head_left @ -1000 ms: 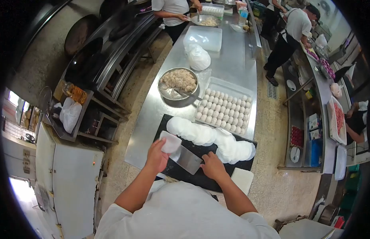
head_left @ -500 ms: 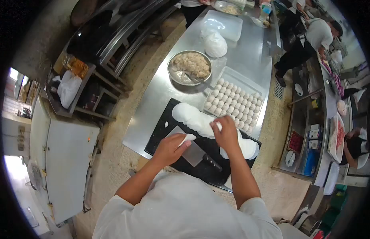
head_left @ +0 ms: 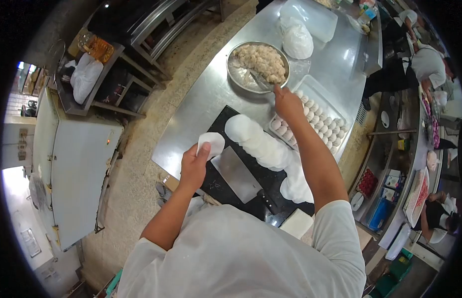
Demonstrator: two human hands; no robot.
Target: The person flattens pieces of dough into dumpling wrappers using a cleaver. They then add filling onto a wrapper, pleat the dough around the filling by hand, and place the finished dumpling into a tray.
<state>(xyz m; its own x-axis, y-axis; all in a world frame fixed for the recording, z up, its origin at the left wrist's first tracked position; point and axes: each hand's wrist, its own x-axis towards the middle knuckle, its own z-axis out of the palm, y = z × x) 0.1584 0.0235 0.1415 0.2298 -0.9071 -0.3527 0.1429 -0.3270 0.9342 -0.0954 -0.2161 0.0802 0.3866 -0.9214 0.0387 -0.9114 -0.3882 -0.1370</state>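
Observation:
My left hand (head_left: 193, 168) pinches a thin round white dough wrapper (head_left: 212, 143) between thumb and fingers, left of the black cutting board (head_left: 217, 130). My right hand (head_left: 289, 105) grips the handle of a metal spatula (head_left: 261, 80), whose blade rests in pale, chunky filling (head_left: 263, 58). That filling heaps up in a round steel bowl (head_left: 233, 78). Overlapping wrappers (head_left: 261, 147) run in a row across the board. A cleaver (head_left: 237, 174) lies flat beside them. Behind my right forearm, a clear tray (head_left: 306, 85) holds rows of rounded white dumplings (head_left: 335, 130), partly hidden.
At the steel table's (head_left: 191, 107) far end are a white plastic bag (head_left: 296, 38) and a clear container (head_left: 320, 20). A white pad (head_left: 296, 223) lies near my body. Co-workers (head_left: 429, 64) stand at the right-hand counter. A white cabinet (head_left: 84, 169) stands left.
My right hand has moved from over the wrappers up to the spatula in the bowl and taken its handle. My left hand has shifted left and up, its wrapper now spread flat.

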